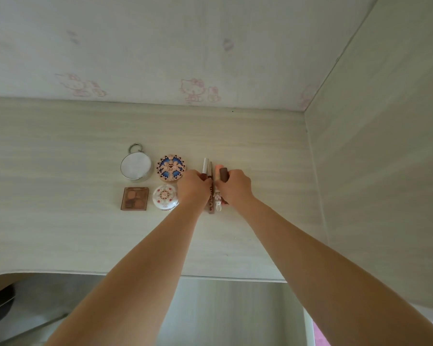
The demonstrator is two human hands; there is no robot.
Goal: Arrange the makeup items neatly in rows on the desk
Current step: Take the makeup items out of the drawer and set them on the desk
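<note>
Four flat cases [150, 182] already set in a tidy two-by-two block on the pale wood-grain desk [60, 233]: round mirror compact [136, 167] with its ring pointing toward the wall, patterned blue-and-pink compact [170, 167] just beside it, and in the nearer row brown eyeshadow palette [134, 198] next to white floral compact [164, 197]. Grouped that way probably because of like shape, leaving the slim tubes for their own cluster to the right. There, a bundle of lip-product tubes [214, 196] lying side by side, long axes running away from the desk edge, caps toward the wall: white-capped tube [205, 166], thin grey-capped one [210, 168], peach-capped one [219, 168] and dark brown-capped tube [224, 174]. Left hand [193, 187] pressed against the left flank of the bundle, fingers curled over toward the reddish tube body; right hand [236, 187] mirrored on the right flank, fingers bent round the brown-capped tube. Whether either hand truly clasps a tube or merely pushes sideways, cannot tell from above, knuckles hiding the fingertips. Squeezing from both sides at once most likely meant to close gaps and bring the tubes parallel. Judged nearly finished, only the far ends of the tubes left uneven. Risk of round tubes rolling apart on release.
</note>
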